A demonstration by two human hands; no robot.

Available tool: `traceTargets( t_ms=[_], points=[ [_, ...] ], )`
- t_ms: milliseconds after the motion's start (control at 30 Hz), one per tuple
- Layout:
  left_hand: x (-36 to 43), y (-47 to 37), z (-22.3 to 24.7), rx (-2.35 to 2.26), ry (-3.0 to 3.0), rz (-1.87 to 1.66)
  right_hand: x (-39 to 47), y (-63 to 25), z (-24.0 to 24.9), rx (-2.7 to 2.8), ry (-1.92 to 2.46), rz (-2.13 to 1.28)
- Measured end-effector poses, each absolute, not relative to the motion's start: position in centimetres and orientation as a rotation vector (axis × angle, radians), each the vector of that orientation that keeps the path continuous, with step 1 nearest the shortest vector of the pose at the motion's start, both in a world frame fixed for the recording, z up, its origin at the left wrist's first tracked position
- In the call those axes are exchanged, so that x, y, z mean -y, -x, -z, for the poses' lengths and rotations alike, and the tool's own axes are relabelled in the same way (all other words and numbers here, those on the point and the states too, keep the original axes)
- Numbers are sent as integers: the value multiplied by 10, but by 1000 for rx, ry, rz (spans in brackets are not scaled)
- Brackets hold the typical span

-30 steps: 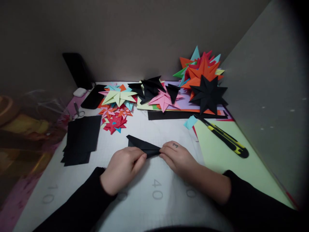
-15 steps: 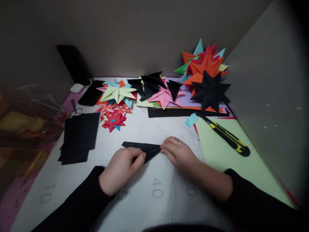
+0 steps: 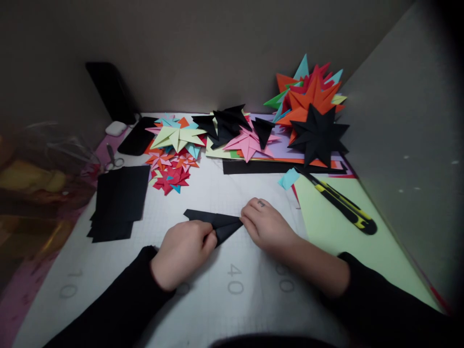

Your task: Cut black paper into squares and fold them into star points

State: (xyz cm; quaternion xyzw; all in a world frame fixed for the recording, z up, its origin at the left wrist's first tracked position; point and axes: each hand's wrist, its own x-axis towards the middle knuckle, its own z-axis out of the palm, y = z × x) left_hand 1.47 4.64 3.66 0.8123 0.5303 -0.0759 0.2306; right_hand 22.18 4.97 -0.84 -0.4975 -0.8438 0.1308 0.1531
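A folded black paper (image 3: 225, 224) lies on the white gridded mat (image 3: 253, 309), its narrow point toward the right. My left hand (image 3: 188, 249) is closed on its lower left part, thumb and bent fingers pressing the folded layer. At the right tip, the fingers of my right hand (image 3: 266, 224) pinch the paper's end. Square black sheets (image 3: 121, 195) are stacked to the left. Folded black pieces (image 3: 228, 124) rest at the back, over coloured paper and beside a pink paper star (image 3: 250, 142).
Several coloured paper stars (image 3: 177, 137) and a black star (image 3: 321, 135) stand behind my hands. A yellow and black cutter (image 3: 342, 205) lies on green paper at the right. Small scissors (image 3: 114, 160), a phone (image 3: 137, 137) and a white case (image 3: 116, 128) sit back left.
My left thumb has bent and drawn in, showing more of the folded layer. My right fingers stay at the tip. The whole view has shifted slightly.
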Motion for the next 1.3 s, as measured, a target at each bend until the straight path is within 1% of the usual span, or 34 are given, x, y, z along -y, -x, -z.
traceTargets(
  t_ms=[267,533,1000,1300],
  points=[
    [-48,-14,-34,-1461,-2259,243,-51,-222,10,2430,1475,-351],
    [-48,-16,-34,-1449,-2311,257,-51,-224,8,2365,1477,-501],
    [-51,-17,-33,-1448,-2352,271,-51,-219,7,2426,1600,-407],
    [-50,-20,-33,-1472,-2374,309,-50,-217,7,2452,1643,-279]
  ],
)
